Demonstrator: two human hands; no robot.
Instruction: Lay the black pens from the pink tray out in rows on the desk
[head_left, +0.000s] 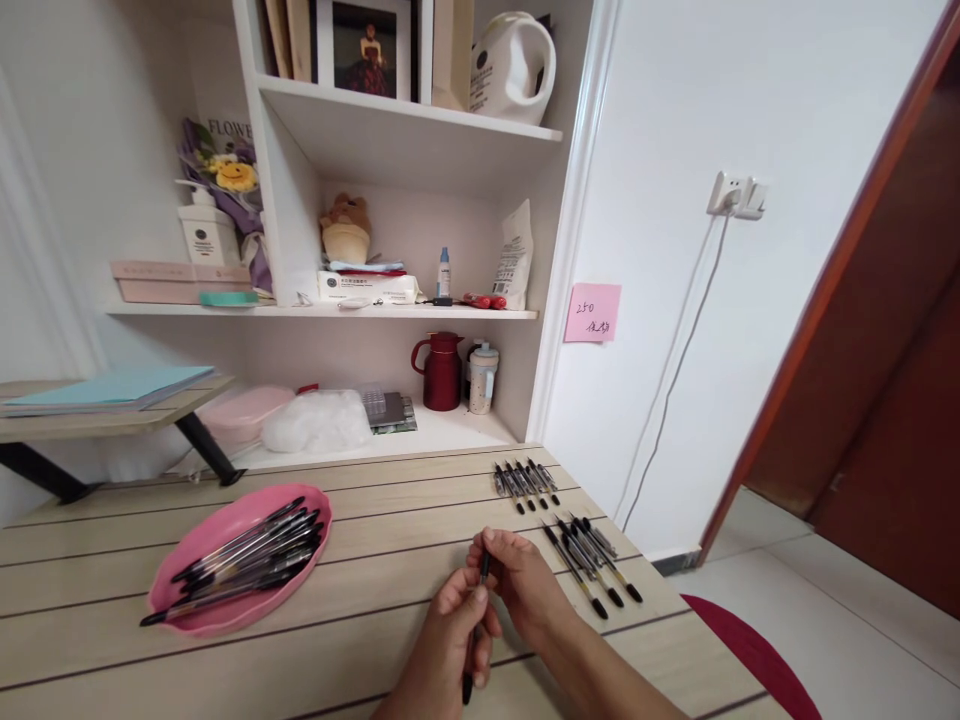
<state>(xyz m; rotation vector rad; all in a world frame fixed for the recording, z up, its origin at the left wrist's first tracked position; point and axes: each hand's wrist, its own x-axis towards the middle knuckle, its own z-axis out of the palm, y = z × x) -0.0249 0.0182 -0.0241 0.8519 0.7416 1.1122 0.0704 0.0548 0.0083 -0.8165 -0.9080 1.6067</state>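
Note:
Both hands meet over the wooden table (360, 620) near its front edge. My left hand (450, 640) is closed round the lower barrel of a black pen (474, 640). My right hand (525, 585) pinches the same pen at its upper end. The pen stands nearly upright between them, tip end toward me. A pink oval tray (187, 545) holding several black pens lies to the left. Right of my hands, several pens (592, 565) lie in a row, and a second row of shorter pen parts (525, 482) lies farther back.
White shelves (405, 310) behind the table carry a red jug (441, 372), bottles, boxes and a white kettle (514, 65). A raised wooden stand (112, 410) with a blue folder sits at the left. A pink sticky note (592, 312) is on the wall. A brown door is at the right.

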